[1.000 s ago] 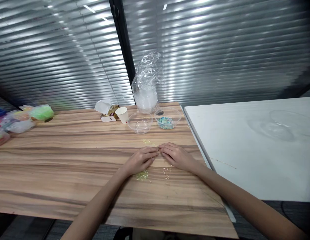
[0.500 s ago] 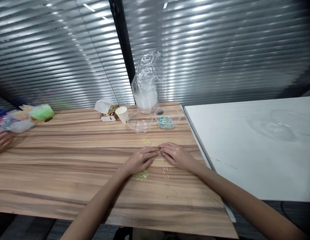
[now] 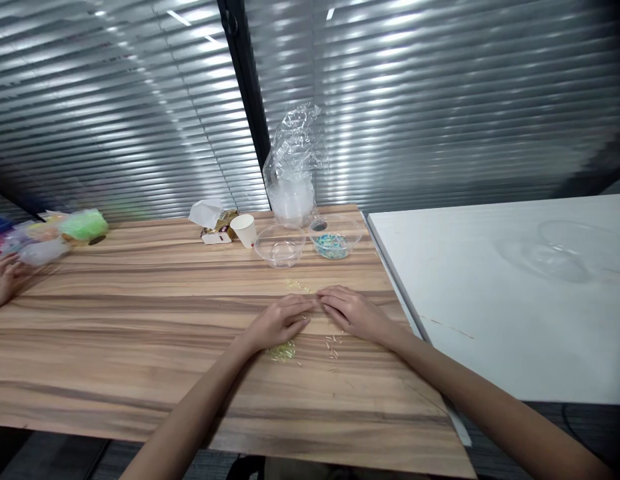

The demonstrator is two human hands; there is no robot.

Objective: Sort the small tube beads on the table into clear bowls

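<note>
Yellow-green beads (image 3: 281,351) lie beside the left hand (image 3: 281,320) on the wooden table (image 3: 140,347); its fingertips meet those of the right hand (image 3: 351,311), pale beads (image 3: 333,347) just below, though whether anything is pinched between them cannot be told

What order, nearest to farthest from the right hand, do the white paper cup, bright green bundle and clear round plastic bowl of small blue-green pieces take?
1. Round bowl, just beyond the right hand
2. Paper cup, beyond and left
3. Green bundle, far left
</note>
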